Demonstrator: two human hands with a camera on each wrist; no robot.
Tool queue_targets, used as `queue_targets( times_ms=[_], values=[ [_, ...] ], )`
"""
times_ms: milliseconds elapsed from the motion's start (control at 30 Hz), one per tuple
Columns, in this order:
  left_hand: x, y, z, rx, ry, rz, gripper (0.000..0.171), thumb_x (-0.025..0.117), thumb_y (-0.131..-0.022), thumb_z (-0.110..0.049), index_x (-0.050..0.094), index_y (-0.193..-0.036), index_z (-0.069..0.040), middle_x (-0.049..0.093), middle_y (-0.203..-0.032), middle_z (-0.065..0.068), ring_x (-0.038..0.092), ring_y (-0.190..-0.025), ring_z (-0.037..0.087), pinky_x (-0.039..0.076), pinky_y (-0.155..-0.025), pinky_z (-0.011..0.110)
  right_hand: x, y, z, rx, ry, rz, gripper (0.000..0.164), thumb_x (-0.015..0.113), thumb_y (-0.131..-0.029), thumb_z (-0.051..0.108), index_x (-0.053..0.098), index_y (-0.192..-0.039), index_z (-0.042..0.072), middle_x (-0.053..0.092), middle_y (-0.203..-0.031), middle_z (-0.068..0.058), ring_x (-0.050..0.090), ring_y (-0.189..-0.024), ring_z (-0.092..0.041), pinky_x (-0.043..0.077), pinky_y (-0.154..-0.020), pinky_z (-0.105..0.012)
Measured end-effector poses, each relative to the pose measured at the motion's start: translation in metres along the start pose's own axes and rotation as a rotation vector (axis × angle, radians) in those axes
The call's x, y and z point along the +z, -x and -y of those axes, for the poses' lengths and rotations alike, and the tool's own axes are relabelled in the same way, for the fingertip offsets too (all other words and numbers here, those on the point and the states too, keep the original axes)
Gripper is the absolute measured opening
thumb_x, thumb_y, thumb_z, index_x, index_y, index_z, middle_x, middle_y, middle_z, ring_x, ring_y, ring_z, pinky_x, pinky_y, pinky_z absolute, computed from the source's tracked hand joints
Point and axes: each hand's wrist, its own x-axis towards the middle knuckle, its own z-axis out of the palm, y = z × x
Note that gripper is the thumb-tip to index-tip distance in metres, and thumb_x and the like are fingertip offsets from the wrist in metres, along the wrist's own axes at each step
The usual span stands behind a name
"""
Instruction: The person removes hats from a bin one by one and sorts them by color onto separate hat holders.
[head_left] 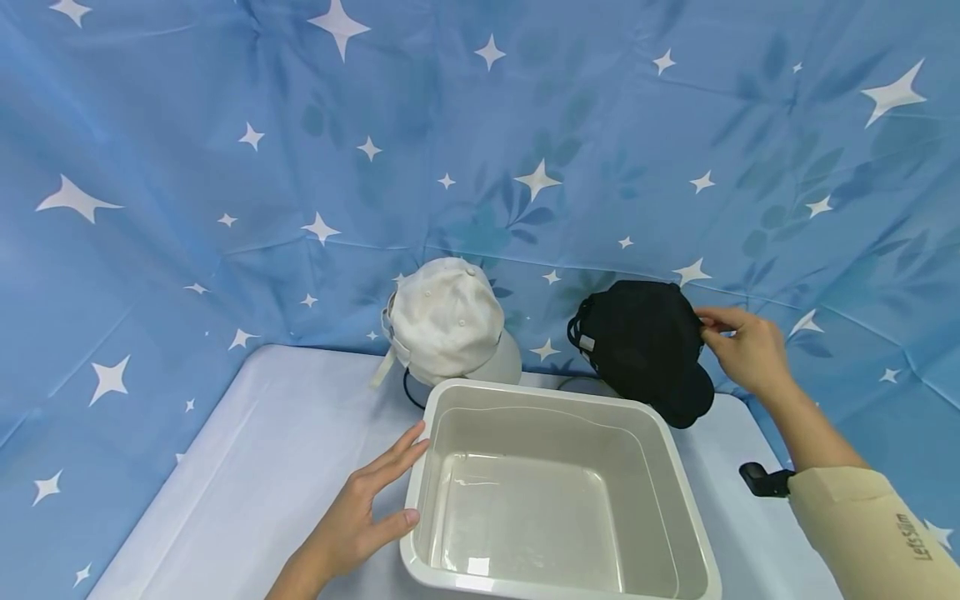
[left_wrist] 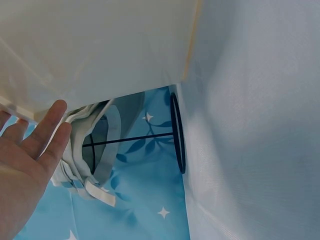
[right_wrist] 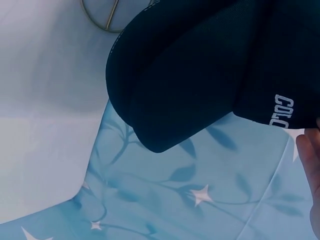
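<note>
My right hand (head_left: pixel 746 350) pinches the right edge of a black baseball cap (head_left: pixel 641 337) between thumb and fingers. Its brim points toward the right front, and white lettering shows on its front in the right wrist view, where only part of my right hand (right_wrist: pixel 311 160) appears. My left hand (head_left: pixel 360 508), fingers straight and spread, touches the left rim of a beige plastic basin (head_left: pixel 555 398). In the left wrist view my left hand (left_wrist: pixel 30 165) lies along the basin's outer wall (left_wrist: pixel 100 50). The inside of the basin holds nothing visible.
A white baseball cap (head_left: pixel 447 321) sits behind the basin on a black wire stand (left_wrist: pixel 135 137). Another wire ring base (right_wrist: pixel 102 20) stands below the black cap. A white table (head_left: pixel 300 417) carries everything, with a blue star-patterned cloth (head_left: pixel 300 167) hanging behind.
</note>
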Motion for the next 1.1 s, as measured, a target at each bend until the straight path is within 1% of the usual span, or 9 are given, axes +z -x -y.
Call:
queue_targets(
  times_ms=[100, 333, 400, 567, 667, 700, 833, 1033, 1100],
  values=[
    [0.0, 0.0, 0.0, -0.002, -0.007, -0.002, 0.067, 0.067, -0.091, -0.008, 0.049, -0.155, -0.003, 0.034, -0.168, 0.016, 0.04, -0.15, 0.029, 0.036, -0.117, 0.033, 0.002, 0.001, -0.002, -0.011, 0.001, -0.01, 0.028, 0.064, -0.096, -0.003, 0.072, -0.122, -0.007, 0.072, -0.104, -0.029, 0.062, -0.08, -0.037, 0.037, -0.052, -0.027],
    [0.001, -0.001, 0.001, -0.016, -0.002, 0.006, 0.067, 0.067, -0.092, -0.009, 0.048, -0.156, -0.004, 0.034, -0.168, 0.015, 0.04, -0.151, 0.029, 0.036, -0.118, 0.034, 0.002, 0.006, -0.009, -0.027, -0.012, -0.052, 0.027, 0.067, -0.094, -0.004, 0.073, -0.121, -0.007, 0.073, -0.105, -0.029, 0.067, -0.09, -0.046, 0.034, -0.062, -0.008],
    [0.001, 0.0, 0.001, -0.019, -0.002, 0.007, 0.067, 0.067, -0.092, -0.009, 0.048, -0.156, -0.005, 0.034, -0.168, 0.014, 0.04, -0.151, 0.029, 0.036, -0.118, 0.034, 0.002, 0.008, -0.01, -0.027, -0.008, -0.055, 0.027, 0.067, -0.094, -0.004, 0.073, -0.121, -0.007, 0.073, -0.105, -0.029, 0.068, -0.091, -0.047, 0.033, -0.064, -0.007],
    [0.002, -0.001, 0.002, -0.021, -0.001, 0.009, 0.067, 0.067, -0.092, -0.009, 0.049, -0.156, -0.005, 0.034, -0.168, 0.014, 0.04, -0.15, 0.029, 0.036, -0.117, 0.035, 0.003, 0.014, -0.011, 0.013, 0.002, -0.045, 0.027, 0.068, -0.095, -0.002, 0.073, -0.122, -0.007, 0.072, -0.107, -0.028, 0.067, -0.095, -0.045, 0.041, -0.069, -0.014],
    [0.002, -0.001, 0.002, -0.021, -0.004, 0.011, 0.067, 0.067, -0.091, -0.009, 0.048, -0.156, -0.005, 0.034, -0.168, 0.015, 0.04, -0.15, 0.03, 0.036, -0.117, 0.035, 0.003, 0.017, -0.011, 0.051, -0.001, -0.025, 0.027, 0.067, -0.097, 0.0, 0.072, -0.123, -0.006, 0.073, -0.108, -0.028, 0.066, -0.097, -0.043, 0.042, -0.07, -0.018],
    [0.002, -0.001, 0.002, -0.019, -0.006, 0.01, 0.068, 0.067, -0.091, -0.009, 0.048, -0.156, -0.005, 0.034, -0.168, 0.015, 0.04, -0.15, 0.03, 0.036, -0.117, 0.035, 0.002, 0.018, -0.011, 0.063, -0.001, -0.015, 0.028, 0.066, -0.098, 0.001, 0.072, -0.124, -0.006, 0.073, -0.108, -0.027, 0.065, -0.098, -0.043, 0.039, -0.069, -0.016],
    [0.001, -0.001, 0.001, -0.017, -0.012, 0.01, 0.068, 0.068, -0.09, -0.007, 0.049, -0.156, -0.005, 0.034, -0.168, 0.014, 0.04, -0.15, 0.029, 0.036, -0.117, 0.034, 0.001, 0.02, -0.011, 0.096, -0.008, 0.015, 0.03, 0.065, -0.1, 0.005, 0.07, -0.128, -0.005, 0.072, -0.11, -0.027, 0.064, -0.101, -0.043, 0.04, -0.069, -0.017],
    [-0.001, 0.0, 0.0, -0.009, -0.018, 0.011, 0.069, 0.069, -0.09, -0.007, 0.048, -0.157, -0.006, 0.034, -0.168, 0.015, 0.041, -0.15, 0.029, 0.036, -0.117, 0.033, -0.001, 0.023, -0.011, 0.114, -0.017, 0.037, 0.035, 0.065, -0.101, 0.011, 0.067, -0.134, -0.004, 0.071, -0.115, -0.029, 0.065, -0.101, -0.046, 0.043, -0.061, -0.019],
    [-0.002, 0.001, 0.0, -0.009, -0.024, 0.008, 0.069, 0.069, -0.09, -0.008, 0.048, -0.157, -0.006, 0.035, -0.168, 0.015, 0.041, -0.15, 0.029, 0.037, -0.117, 0.033, -0.003, 0.024, -0.011, 0.116, -0.013, 0.048, 0.037, 0.064, -0.102, 0.013, 0.066, -0.136, -0.003, 0.071, -0.118, -0.029, 0.065, -0.102, -0.048, 0.048, -0.061, -0.025]
  ],
)
